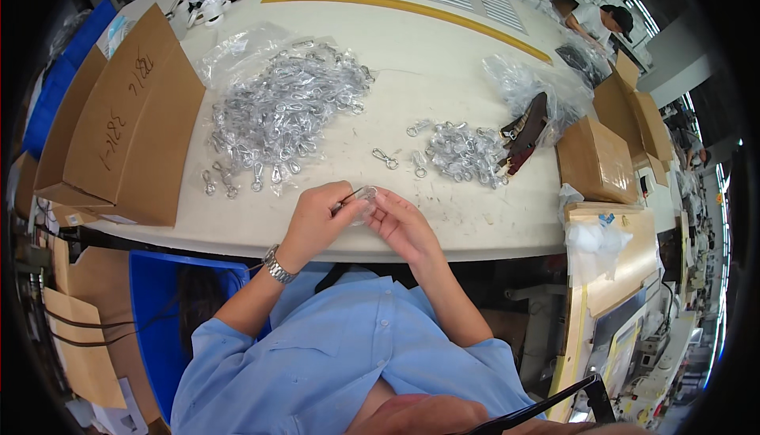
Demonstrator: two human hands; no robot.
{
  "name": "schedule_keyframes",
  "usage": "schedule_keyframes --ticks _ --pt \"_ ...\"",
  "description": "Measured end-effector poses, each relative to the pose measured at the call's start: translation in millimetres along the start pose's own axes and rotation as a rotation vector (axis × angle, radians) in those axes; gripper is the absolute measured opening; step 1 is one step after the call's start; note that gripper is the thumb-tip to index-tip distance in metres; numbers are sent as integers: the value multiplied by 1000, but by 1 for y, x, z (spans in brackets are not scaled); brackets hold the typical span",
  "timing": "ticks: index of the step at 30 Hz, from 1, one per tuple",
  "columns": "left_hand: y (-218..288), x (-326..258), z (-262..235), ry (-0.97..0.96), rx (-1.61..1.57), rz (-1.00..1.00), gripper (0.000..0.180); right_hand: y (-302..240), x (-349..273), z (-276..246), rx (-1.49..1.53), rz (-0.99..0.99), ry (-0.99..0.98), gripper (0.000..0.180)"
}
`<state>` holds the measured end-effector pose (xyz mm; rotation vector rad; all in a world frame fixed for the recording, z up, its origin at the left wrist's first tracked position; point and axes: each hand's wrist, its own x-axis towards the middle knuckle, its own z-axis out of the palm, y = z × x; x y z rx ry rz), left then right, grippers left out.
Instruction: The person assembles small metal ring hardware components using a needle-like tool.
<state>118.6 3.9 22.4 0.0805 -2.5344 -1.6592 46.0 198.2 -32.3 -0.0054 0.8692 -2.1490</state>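
My left hand [319, 215] and my right hand [402, 223] meet over the near edge of the table. Between their fingertips is a small clear plastic wrapper [366, 195], pinched from both sides; what lies inside it is partly hidden by the fingers. Just beyond, a bare metal snap hook [385, 159] lies alone on the table. Left of centre spreads a large pile of snap hooks in clear wrappers [281, 106]. A smaller pile of the wrapped hooks [467, 152] sits to the right, beside dark brown straps [529, 130] with metal fittings.
A tall open cardboard box [134, 126] stands at the table's left, and a smaller carton [595, 162] at its right. A blue bin [158, 308] is below the left edge. A long yellow ruler [404, 11] lies far back. Another person [602, 23] is at the far right.
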Motion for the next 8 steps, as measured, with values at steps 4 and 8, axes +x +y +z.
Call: schedule_keyframes --ticks 4,8 --pt "1 2 7 44 62 234 20 -1 -2 -7 -73 -23 29 20" --pt "6 2 5 -18 -9 121 20 -9 -7 -2 -226 -140 83 20"
